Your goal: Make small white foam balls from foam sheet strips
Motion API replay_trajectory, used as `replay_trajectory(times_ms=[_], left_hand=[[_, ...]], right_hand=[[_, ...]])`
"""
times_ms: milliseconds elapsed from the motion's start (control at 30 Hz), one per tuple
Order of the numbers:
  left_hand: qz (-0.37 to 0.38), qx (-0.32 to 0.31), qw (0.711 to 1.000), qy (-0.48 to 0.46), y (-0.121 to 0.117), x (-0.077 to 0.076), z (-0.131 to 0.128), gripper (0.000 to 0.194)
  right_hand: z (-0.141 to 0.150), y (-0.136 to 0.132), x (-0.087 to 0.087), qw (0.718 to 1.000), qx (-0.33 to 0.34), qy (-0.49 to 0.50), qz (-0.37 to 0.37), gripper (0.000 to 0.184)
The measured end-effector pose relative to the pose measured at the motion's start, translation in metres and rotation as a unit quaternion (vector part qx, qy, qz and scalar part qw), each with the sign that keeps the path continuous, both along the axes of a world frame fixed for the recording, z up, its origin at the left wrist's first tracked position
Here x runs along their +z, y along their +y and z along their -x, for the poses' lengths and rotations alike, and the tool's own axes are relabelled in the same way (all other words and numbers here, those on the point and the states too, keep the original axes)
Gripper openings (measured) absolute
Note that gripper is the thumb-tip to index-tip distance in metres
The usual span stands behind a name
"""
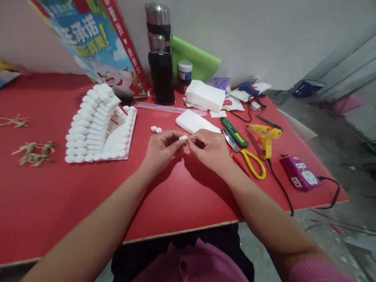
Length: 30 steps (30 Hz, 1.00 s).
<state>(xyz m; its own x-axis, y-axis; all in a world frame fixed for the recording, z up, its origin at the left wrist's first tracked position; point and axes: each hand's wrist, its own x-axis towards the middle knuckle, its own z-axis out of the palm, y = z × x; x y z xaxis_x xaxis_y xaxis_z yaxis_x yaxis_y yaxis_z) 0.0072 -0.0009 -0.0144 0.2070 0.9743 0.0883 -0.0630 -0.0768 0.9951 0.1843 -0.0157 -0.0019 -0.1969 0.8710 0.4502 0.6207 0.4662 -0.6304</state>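
Between the fingertips of my left hand [163, 149] is a small white piece [183, 137], apparently foam or paper. My right hand [210, 149] pinches a thin greyish rod [191, 140] whose tip meets that piece; most of the rod is hidden by the fingers. Two small white rounded pieces [156, 129] lie just beyond my left hand. To the left stands a white model [92, 125] with steps and edges lined with rounded white pieces. Behind my right hand lies a stack of white sheets [196, 122].
Scissors [254, 164], a green utility knife [234, 132] and a yellow glue gun [266, 139] lie right of my hands. A purple power strip [301, 173] sits near the right edge. A phone [161, 78], a thermos [158, 23] and a printed box [100, 43] stand behind.
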Motion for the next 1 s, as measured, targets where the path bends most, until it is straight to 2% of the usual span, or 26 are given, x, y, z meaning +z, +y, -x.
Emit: replay_trajectory(times_ms=[133, 300, 467, 633, 900, 1000], left_hand=[[-0.017, -0.021, 1.0, 0.013, 0.002, 0.001, 0.004, 0.025], [-0.012, -0.006, 1.0, 0.025, 0.003, 0.0, 0.002, 0.022], [-0.033, 0.018, 0.998, 0.04, 0.002, -0.001, 0.0, 0.021], [-0.046, 0.019, 0.998, 0.025, 0.001, 0.0, -0.001, 0.021], [0.028, -0.004, 0.998, -0.054, -0.001, 0.001, -0.003, 0.026], [0.121, -0.036, 0.988, -0.092, 0.001, 0.001, -0.002, 0.03]], right_hand=[[-0.003, 0.001, 0.001, 1.0, 0.012, -0.009, 0.009, 0.019], [-0.003, 0.001, 0.006, 0.999, 0.014, 0.001, 0.046, 0.019], [-0.003, 0.001, 0.008, 0.994, -0.015, 0.059, 0.096, 0.018], [-0.005, 0.002, 0.007, 0.982, -0.007, 0.111, 0.151, 0.015], [-0.01, 0.002, 0.016, 0.952, 0.034, 0.184, 0.241, 0.018], [-0.018, 0.003, 0.029, 0.949, 0.006, 0.188, 0.254, 0.02]])
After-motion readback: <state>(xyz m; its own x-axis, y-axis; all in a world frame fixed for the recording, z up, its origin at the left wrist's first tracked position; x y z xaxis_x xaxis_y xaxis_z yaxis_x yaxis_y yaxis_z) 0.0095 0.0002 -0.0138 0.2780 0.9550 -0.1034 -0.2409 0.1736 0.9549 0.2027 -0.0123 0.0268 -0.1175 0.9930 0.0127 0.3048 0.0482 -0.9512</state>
